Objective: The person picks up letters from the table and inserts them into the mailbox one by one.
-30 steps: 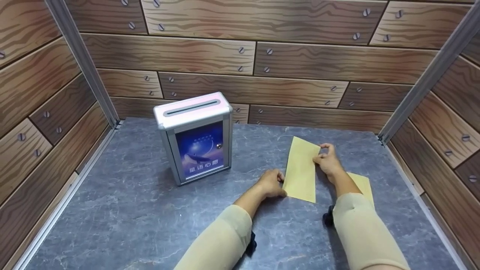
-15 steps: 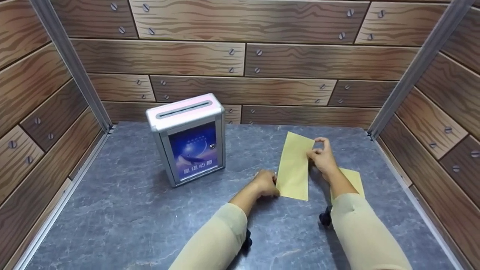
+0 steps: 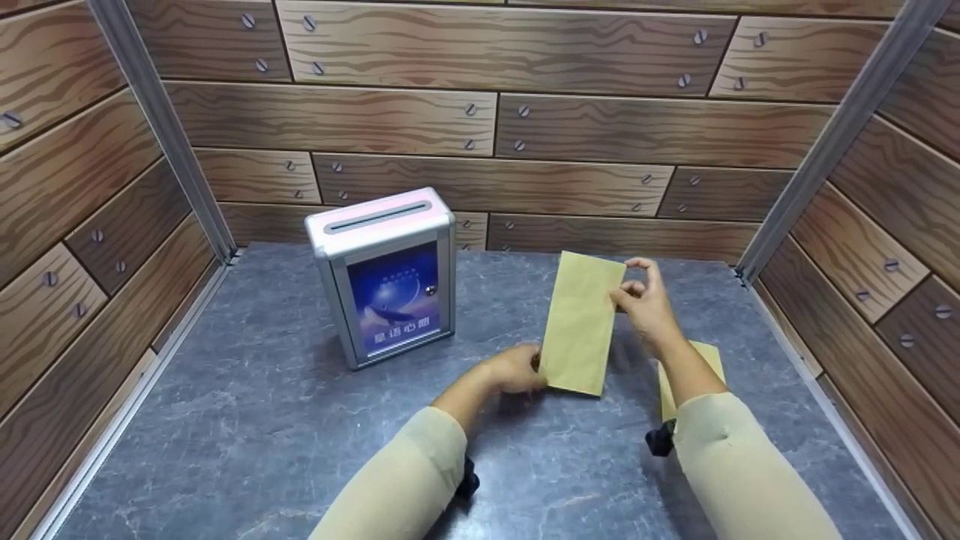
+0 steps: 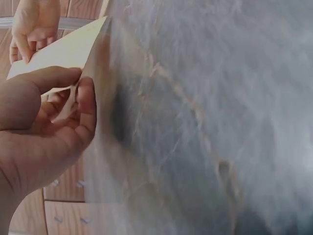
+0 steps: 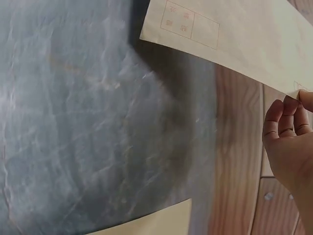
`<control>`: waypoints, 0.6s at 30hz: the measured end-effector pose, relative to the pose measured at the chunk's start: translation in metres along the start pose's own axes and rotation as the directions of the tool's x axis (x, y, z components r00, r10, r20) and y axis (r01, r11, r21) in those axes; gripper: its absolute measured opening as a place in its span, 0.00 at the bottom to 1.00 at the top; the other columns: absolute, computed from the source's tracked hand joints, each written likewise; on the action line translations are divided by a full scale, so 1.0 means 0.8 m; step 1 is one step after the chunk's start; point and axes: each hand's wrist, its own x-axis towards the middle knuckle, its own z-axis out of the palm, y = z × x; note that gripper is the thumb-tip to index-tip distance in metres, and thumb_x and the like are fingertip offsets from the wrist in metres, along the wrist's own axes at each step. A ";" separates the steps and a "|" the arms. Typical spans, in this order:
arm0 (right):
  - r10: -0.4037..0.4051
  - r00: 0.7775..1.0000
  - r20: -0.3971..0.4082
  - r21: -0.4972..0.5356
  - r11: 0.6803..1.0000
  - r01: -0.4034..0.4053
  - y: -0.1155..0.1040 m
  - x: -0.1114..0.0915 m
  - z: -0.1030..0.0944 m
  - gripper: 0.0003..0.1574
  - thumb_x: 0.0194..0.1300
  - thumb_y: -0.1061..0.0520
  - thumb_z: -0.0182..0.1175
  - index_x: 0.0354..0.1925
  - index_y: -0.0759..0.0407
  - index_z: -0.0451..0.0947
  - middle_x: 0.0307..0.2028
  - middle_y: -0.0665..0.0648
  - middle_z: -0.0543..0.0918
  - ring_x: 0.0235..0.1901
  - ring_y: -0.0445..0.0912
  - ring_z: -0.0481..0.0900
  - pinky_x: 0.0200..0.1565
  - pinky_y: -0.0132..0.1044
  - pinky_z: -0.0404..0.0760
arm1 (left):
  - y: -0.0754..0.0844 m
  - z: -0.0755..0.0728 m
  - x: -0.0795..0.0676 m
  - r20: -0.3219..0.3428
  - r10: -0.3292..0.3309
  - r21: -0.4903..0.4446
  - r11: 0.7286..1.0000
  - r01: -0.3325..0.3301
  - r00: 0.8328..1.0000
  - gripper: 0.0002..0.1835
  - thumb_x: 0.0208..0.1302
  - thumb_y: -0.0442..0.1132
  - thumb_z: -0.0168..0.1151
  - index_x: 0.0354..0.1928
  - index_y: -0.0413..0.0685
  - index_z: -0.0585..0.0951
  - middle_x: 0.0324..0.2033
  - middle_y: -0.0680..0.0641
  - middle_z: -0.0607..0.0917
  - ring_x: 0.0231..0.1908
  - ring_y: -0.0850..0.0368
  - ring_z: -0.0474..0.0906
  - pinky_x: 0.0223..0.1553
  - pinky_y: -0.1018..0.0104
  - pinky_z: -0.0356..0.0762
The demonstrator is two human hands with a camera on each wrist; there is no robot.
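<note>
A long tan paper envelope [image 3: 581, 322] is held up between both hands, tilted with its broad side toward the head camera. My left hand [image 3: 514, 369] pinches its lower left corner; in the left wrist view the thumb and fingers [image 4: 87, 105] of that hand close on the paper's edge. Higher up, my right hand [image 3: 649, 307] pinches the envelope's right edge. Red printed boxes [image 5: 190, 23] show on the envelope's other face in the right wrist view. A second tan envelope [image 3: 705, 356] lies on the table, partly hidden beneath my right forearm.
To the left of my hands stands an upright silver-framed box [image 3: 397, 300] with a slot [image 3: 379, 217] in its white top and a small lock [image 3: 430, 290] on its blue front. The grey marbled tabletop [image 3: 247, 420] is bounded by wood-patterned walls [image 3: 420, 120] and metal posts.
Both hands have carried the envelope left toward the box and tipped it more upright, off the table. The second envelope and the box have stayed in place while the head view shifted slightly.
</note>
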 end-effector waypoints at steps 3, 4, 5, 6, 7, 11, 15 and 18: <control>-0.039 0.999 0.003 0.023 0.999 0.039 -0.012 -0.004 0.006 0.30 0.77 0.69 0.60 0.68 0.50 0.61 0.30 0.46 0.77 0.33 0.40 0.79 0.42 0.32 0.85 | 0.000 -0.008 -0.008 0.007 -0.017 -0.065 0.998 0.017 1.000 0.06 0.68 0.31 0.62 0.44 0.47 0.80 0.31 0.50 0.82 0.30 0.56 0.80 0.36 0.67 0.80; -0.053 0.999 -0.003 0.029 0.998 0.053 -0.016 -0.005 0.008 0.30 0.77 0.70 0.60 0.68 0.51 0.61 0.30 0.46 0.77 0.32 0.40 0.79 0.41 0.32 0.85 | -0.001 -0.010 -0.010 0.007 -0.020 -0.091 0.996 0.021 1.000 0.06 0.69 0.30 0.61 0.45 0.46 0.80 0.30 0.50 0.82 0.30 0.55 0.80 0.36 0.65 0.82; -0.067 0.998 -0.009 0.031 0.997 0.068 -0.020 -0.006 0.010 0.31 0.77 0.70 0.60 0.69 0.53 0.61 0.30 0.47 0.77 0.32 0.40 0.78 0.41 0.32 0.85 | -0.001 -0.012 -0.013 0.008 -0.024 -0.122 0.992 0.025 1.000 0.06 0.69 0.30 0.60 0.46 0.45 0.80 0.30 0.49 0.81 0.31 0.54 0.80 0.37 0.63 0.84; -0.078 0.997 -0.020 0.033 0.996 0.079 -0.024 -0.007 0.012 0.31 0.76 0.71 0.59 0.69 0.54 0.61 0.30 0.47 0.76 0.32 0.40 0.78 0.40 0.32 0.85 | -0.002 -0.014 -0.015 0.004 -0.027 -0.143 0.989 0.027 1.000 0.07 0.70 0.30 0.60 0.46 0.45 0.80 0.31 0.49 0.81 0.32 0.53 0.81 0.38 0.61 0.86; -0.093 0.995 -0.025 0.033 0.995 0.094 -0.027 -0.008 0.015 0.31 0.76 0.71 0.59 0.69 0.54 0.61 0.30 0.47 0.76 0.32 0.40 0.78 0.39 0.32 0.85 | -0.003 -0.016 -0.017 -0.002 -0.029 -0.163 0.986 0.028 1.000 0.06 0.70 0.30 0.61 0.46 0.44 0.80 0.31 0.49 0.81 0.32 0.53 0.82 0.40 0.58 0.88; -0.142 0.989 -0.047 0.034 0.989 0.143 -0.041 -0.013 0.024 0.31 0.75 0.71 0.59 0.66 0.48 0.64 0.32 0.48 0.76 0.32 0.41 0.75 0.38 0.32 0.83 | -0.009 -0.023 -0.026 -0.032 -0.009 -0.211 0.978 0.002 0.999 0.04 0.73 0.30 0.61 0.46 0.40 0.79 0.37 0.42 0.84 0.38 0.47 0.84 0.51 0.47 0.91; -0.188 0.980 -0.066 0.048 0.980 0.191 -0.054 -0.020 0.035 0.30 0.75 0.73 0.59 0.67 0.53 0.65 0.32 0.50 0.77 0.32 0.41 0.75 0.37 0.31 0.81 | -0.012 -0.030 -0.037 -0.043 0.031 -0.250 0.967 -0.041 0.999 0.04 0.76 0.31 0.60 0.47 0.37 0.79 0.48 0.29 0.86 0.45 0.38 0.86 0.53 0.44 0.90; -0.219 0.972 -0.082 0.040 0.974 0.223 -0.064 -0.025 0.044 0.31 0.74 0.73 0.60 0.69 0.59 0.64 0.32 0.51 0.77 0.31 0.40 0.74 0.36 0.31 0.79 | -0.012 -0.036 -0.046 -0.038 0.044 -0.242 0.969 -0.052 0.998 0.05 0.78 0.33 0.61 0.49 0.39 0.80 0.46 0.35 0.87 0.44 0.43 0.85 0.46 0.57 0.89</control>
